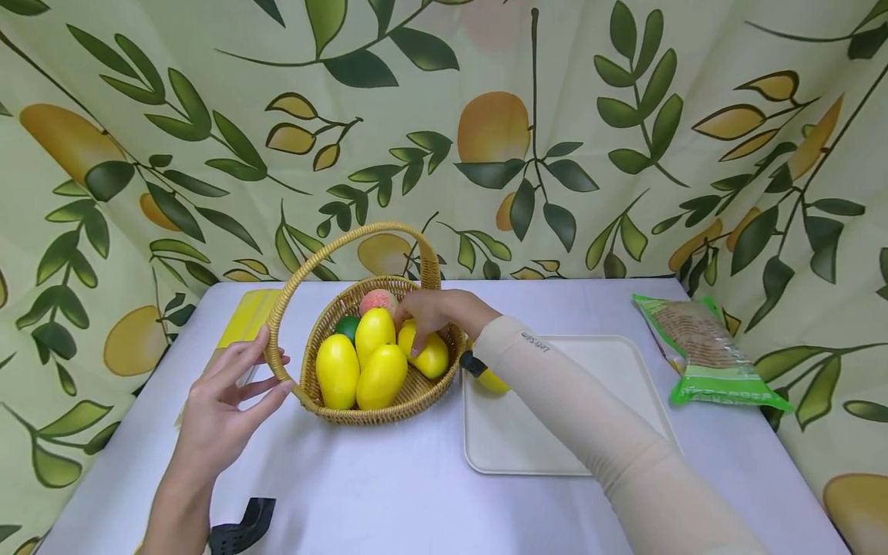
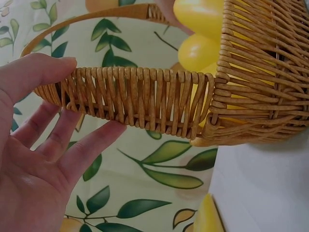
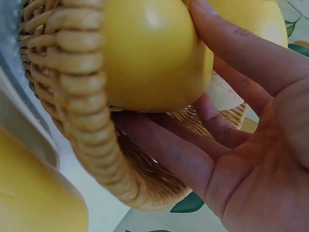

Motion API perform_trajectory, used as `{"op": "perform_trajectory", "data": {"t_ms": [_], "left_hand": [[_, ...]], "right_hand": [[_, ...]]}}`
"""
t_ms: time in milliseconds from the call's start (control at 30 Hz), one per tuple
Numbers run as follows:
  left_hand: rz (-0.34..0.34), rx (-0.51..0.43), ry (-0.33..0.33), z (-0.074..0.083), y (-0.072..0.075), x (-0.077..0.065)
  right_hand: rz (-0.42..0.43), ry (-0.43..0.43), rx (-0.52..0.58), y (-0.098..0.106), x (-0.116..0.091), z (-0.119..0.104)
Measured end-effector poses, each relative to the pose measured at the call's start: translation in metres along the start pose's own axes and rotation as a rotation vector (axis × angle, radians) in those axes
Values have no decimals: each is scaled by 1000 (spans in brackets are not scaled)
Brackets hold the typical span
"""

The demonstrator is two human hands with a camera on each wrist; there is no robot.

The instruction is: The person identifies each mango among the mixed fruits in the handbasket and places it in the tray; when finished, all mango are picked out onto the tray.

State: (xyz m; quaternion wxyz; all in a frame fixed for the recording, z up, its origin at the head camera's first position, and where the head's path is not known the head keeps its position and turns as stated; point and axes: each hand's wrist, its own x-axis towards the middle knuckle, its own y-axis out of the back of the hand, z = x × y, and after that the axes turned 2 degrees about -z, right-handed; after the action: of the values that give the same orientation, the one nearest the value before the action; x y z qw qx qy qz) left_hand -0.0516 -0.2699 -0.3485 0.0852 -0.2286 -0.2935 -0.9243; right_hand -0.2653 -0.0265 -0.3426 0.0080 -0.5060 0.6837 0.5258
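In the head view, my left hand point(image 1: 220, 407) holds the arched handle point(image 1: 277, 327) of a wicker basket point(image 1: 368, 417) at its left side. The left wrist view shows the thumb on one edge of the woven handle point(image 2: 140, 99) and fingers at the other. My right hand point(image 1: 435, 311) reaches into the basket and grips a yellow mango point(image 1: 433, 359) at its right side. Seen from the right wrist, thumb and fingers lie around this mango point(image 3: 154, 58). Several other yellow mangoes point(image 1: 383, 378), a pinkish peach point(image 1: 378, 302) and a dark green fruit point(image 1: 347, 327) lie inside the basket.
Right of the basket lies a pale tray point(image 1: 541, 455), with another yellow mango point(image 1: 494, 382) on it, partly hidden by my right forearm. A green-edged food packet point(image 1: 708, 347) lies at the far right. A flat yellow item point(image 1: 248, 314) lies behind my left hand.
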Motion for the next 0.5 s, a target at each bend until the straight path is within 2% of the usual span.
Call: {"op": "perform_trajectory", "data": {"t_ms": [300, 500], "left_hand": [[1, -1, 1, 1, 0, 1], [-2, -2, 2, 1, 0, 1]], "right_hand": [[-53, -50, 92, -1, -2, 2], [-61, -39, 81, -1, -3, 4]]}}
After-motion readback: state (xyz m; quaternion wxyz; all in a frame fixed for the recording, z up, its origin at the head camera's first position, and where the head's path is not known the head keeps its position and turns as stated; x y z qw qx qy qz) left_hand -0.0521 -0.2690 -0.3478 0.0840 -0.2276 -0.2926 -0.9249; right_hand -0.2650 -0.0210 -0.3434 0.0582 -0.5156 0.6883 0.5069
